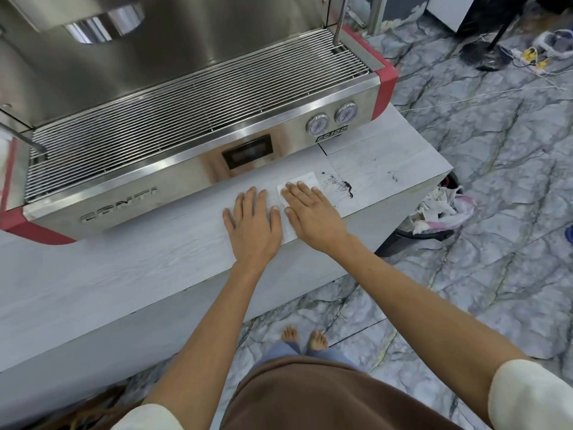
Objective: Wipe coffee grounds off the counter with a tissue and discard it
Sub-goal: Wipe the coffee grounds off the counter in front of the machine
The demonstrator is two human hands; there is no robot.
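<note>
Head view: we've got the tissue (305, 181) flat on the pale counter (124, 259), just in front of the espresso machine (186, 119), w/ the coffee grounds (341, 184) just beyond its far edge and a smaller speck patch (394, 176) further along toward the counter end.

Risks as we see them: the grounds look dry and loose, so a fast or light sweep could scatter them or push them off the counter edge onto the marble floor (496, 150) instead of gathering them. The tissue is thin, and flat-palm pressure may smear the dark bits into streaks rather than lift them. If we don't fold the tissue around the pile before lifting, grounds prob spill on the way to the bin (434, 212), which sits on the floor just past the counter end and already holds crumpled paper. The far speck patch is easy to miss.

Hands: our right hand (313, 215) lies flat on the tissue, fingers straight and slightly spread, pressing it down, not gripping. Our left hand (254, 225) rests flat on the bare counter just beside it, fingers extended, holding nothing; its edge may touch the tissue, can't tell.
</note>
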